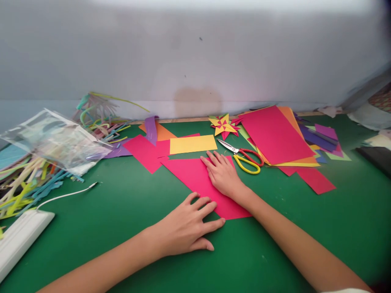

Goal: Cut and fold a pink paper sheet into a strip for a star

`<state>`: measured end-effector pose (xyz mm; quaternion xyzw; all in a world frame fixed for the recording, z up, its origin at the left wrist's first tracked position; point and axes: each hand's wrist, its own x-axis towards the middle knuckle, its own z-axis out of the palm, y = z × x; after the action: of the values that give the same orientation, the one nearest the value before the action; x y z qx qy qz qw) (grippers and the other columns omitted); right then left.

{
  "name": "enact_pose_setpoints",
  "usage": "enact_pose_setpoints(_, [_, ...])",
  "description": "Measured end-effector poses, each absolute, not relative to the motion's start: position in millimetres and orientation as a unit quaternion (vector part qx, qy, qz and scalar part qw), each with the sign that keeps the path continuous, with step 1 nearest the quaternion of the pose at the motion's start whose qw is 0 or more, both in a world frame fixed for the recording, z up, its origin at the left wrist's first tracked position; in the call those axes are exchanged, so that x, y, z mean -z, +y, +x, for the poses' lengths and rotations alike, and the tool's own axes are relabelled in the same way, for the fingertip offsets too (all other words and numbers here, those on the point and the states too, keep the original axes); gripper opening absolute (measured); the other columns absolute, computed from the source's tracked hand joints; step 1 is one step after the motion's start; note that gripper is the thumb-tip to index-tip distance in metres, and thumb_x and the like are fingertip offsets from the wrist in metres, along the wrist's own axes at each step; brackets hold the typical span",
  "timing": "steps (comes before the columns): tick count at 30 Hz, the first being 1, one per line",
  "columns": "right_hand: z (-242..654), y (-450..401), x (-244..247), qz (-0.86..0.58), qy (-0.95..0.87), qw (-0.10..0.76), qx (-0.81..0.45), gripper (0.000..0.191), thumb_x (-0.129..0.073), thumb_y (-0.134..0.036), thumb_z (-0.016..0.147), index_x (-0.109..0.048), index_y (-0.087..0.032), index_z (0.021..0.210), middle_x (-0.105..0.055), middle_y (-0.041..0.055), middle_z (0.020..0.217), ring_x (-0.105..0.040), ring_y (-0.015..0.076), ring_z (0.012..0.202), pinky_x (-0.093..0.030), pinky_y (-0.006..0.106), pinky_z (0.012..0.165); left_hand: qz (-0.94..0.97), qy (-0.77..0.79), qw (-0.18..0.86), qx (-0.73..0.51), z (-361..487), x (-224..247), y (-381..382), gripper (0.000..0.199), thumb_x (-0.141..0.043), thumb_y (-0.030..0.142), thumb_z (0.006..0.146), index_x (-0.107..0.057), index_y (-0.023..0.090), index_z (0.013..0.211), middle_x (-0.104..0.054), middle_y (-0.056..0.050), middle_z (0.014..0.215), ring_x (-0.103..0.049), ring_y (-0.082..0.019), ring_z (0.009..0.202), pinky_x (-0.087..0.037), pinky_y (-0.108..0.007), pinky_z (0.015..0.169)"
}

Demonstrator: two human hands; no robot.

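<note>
Sheet of red paper (pixel 204 182) lies under the spread right hand (pixel 225 177), the splayed left hand (pixel 187 225) separate at its 7 o'clock edge, seemingly unfinished, while paper star (pixel 225 125) at 12 o'clock looks complete

Pale wall (pixel 122 53) stood behind the green desk (pixel 116 224). Left: clear plastic bag (pixel 58 140) lay over loose coloured strips (pixel 20 195); white bar-shaped device (pixel 26 236) sat nearer, 1 white cable (pixel 67 194) at its far end. Back: 1 folded red-and-yellow star (pixel 224 124) rested near the wall. Far right: 1 black object (pixel 374 159), cut off by the frame edge.
</note>
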<state>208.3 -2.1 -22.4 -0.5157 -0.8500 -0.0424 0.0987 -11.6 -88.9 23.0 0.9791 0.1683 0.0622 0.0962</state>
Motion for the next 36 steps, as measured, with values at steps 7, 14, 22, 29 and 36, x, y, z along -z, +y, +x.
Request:
enact_pose_setpoints(7, [209.0,-2.0,19.0,-0.513,-0.854,0.084,0.038,0.054,-0.042,-0.022,0.108,-0.047,-0.019,0.162,-0.042,0.0157,0.169,-0.04,0.0368,0.154,-0.033,0.053,0.125,0.98,0.167,0.089,-0.063,-24.2,-26.6,-63.7,0.065,-0.041,0.06,0.109,-0.037,0.027,0.165,-0.046,-0.012,0.166,-0.045,-0.031,0.151,-0.023,-0.052,0.13])
enact_pose_setpoints(14, [208.5,-1.1,22.0,-0.512,-0.853,0.092,0.04,0.054,-0.039,-0.023,0.109,-0.047,-0.019,0.162,-0.043,0.0155,0.169,-0.039,0.0349,0.155,-0.031,0.052,0.126,0.96,0.273,0.055,-0.025,-49.9,-2.2,-26.3,0.077,-0.035,0.066,0.108,-0.014,0.031,0.173,-0.019,-0.008,0.178,-0.019,-0.031,0.166,-0.009,-0.053,0.135])
enact_pose_setpoints(22, [207.8,-0.8,22.9,-0.516,-0.85,0.097,0.041,0.053,-0.037,-0.025,0.11,-0.049,-0.02,0.161,-0.042,0.0141,0.17,-0.039,0.0331,0.155,-0.031,0.051,0.127,0.951,0.309,0.016,-0.009,-82.3,1.1,-30.6,0.079,-0.036,0.065,0.109,-0.008,0.028,0.173,-0.014,-0.008,0.178,-0.021,-0.027,0.165,-0.004,-0.047,0.136])
enact_pose_setpoints(29, [208.3,-1.0,22.8,-0.514,-0.852,0.093,0.039,0.054,-0.037,-0.024,0.109,-0.048,-0.019,0.162,-0.045,0.0148,0.168,-0.038,0.0337,0.156,-0.032,0.052,0.126,0.928,0.37,-0.025,-0.017,-121.4,2.0,-26.9,0.075,-0.039,0.059,0.11,-0.017,0.025,0.172,-0.023,-0.009,0.177,-0.03,-0.027,0.162,-0.007,-0.045,0.136])
enact_pose_setpoints(36, [207.8,-1.4,22.5,-0.515,-0.851,0.095,0.043,0.054,-0.04,-0.023,0.108,-0.048,-0.02,0.161,-0.045,0.014,0.168,-0.04,0.0349,0.154,-0.032,0.052,0.125,0.9,0.431,-0.023,-0.066,-128.3,-1.4,-24.3,0.067,-0.036,0.055,0.112,-0.032,0.02,0.169,-0.049,-0.011,0.164,-0.051,-0.03,0.15,-0.012,-0.054,0.135])
